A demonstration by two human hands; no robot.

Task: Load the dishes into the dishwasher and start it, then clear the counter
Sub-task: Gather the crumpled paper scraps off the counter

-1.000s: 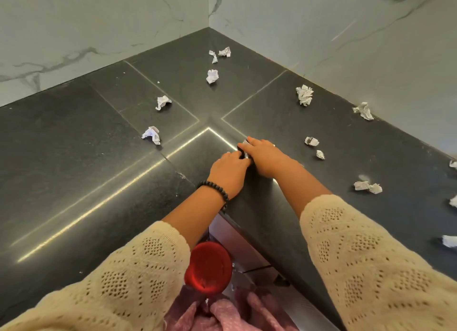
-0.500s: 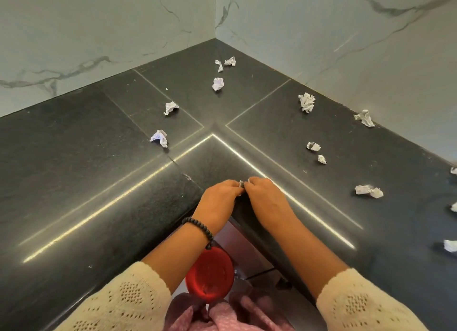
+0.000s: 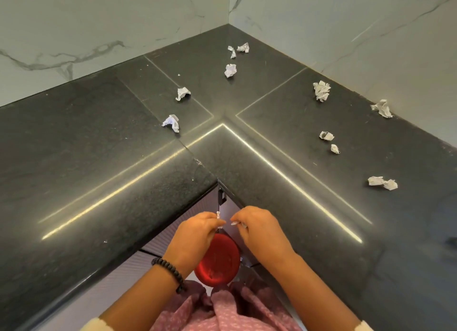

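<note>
Both hands hover over a red bin point(image 3: 217, 260) (off the desk point(image 3: 99, 157)): left grip point(image 3: 197, 234) and right grip point(image 3: 259, 229) each pinch paper scraps point(image 3: 218, 215).

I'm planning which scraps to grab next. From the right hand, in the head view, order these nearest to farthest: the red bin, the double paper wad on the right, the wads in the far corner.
From the right hand:
1. Red bin, just below-left.
2. Double paper wad, right side of counter.
3. Corner wads, far back by the walls.

Black speckled counter point(image 3: 99, 157), white grey-veined marble wall point(image 3: 99, 34), white paper scraps point(image 3: 230, 70), red bin point(image 3: 217, 261)
</note>
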